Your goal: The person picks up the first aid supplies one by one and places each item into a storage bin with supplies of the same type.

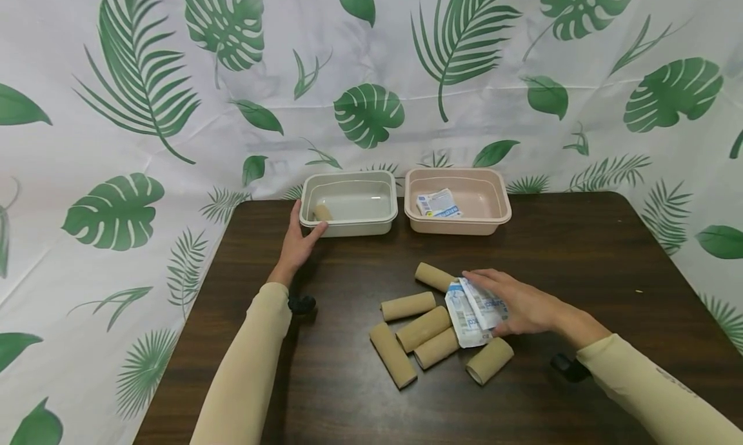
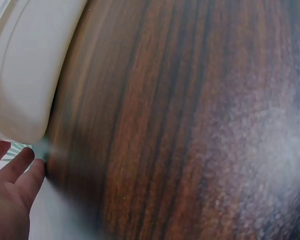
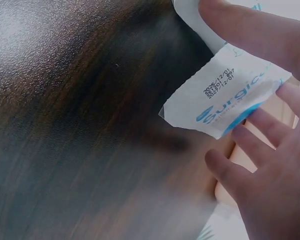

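My right hand (image 1: 525,306) holds a white-and-blue paper packet (image 3: 225,95), printed "Surgical", by its edges between thumb and fingers. Under it in the head view is a second white packet (image 1: 464,316), lying among several brown cardboard tubes (image 1: 424,329). At the back left, my left hand (image 1: 297,248) is at the near left corner of a pale grey bin (image 1: 360,227), thumb by the front rim and fingers along the left side. The left wrist view shows fingers (image 2: 21,172) fairly straight, right at the bin's end. Inside that bin lies one cardboard tube (image 1: 322,213).
A pink bin (image 1: 458,227) stands to the right of the grey one, with white-and-blue packets (image 1: 438,203) inside. Both sit at the far edge of the dark wooden table (image 1: 348,406), before a leaf-patterned cloth (image 1: 302,135). A lone tube (image 1: 490,361) lies nearest the right wrist.
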The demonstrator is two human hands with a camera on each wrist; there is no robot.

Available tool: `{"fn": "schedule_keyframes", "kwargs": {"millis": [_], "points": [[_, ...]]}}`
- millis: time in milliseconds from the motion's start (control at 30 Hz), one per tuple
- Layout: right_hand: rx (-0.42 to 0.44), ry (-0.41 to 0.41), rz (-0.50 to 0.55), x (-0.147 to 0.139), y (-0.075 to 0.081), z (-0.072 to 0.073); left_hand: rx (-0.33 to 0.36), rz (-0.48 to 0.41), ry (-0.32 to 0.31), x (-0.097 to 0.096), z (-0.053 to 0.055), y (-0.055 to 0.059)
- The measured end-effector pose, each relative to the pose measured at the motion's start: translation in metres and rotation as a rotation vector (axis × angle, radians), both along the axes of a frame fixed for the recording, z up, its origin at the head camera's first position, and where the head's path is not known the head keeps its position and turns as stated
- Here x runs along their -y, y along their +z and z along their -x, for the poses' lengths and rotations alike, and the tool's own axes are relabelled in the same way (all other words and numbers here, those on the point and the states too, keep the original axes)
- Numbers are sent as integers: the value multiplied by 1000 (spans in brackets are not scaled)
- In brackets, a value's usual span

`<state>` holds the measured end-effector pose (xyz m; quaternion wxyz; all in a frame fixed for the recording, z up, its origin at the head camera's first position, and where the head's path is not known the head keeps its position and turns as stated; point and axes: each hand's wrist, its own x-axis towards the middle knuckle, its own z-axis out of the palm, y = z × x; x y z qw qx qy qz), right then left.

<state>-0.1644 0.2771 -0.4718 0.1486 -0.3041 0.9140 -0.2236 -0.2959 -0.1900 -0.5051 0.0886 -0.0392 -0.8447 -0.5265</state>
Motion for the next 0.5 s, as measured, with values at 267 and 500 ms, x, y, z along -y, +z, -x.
{"fn": "schedule_keyframes", "kwargs": {"millis": [267,500], "points": [[-34,-29,-24,-2,8,1,-3,-4,-10,-3,0,3],[-72,-77,-28,-1,30,14,6,70,-25,-3,1,11]]}}
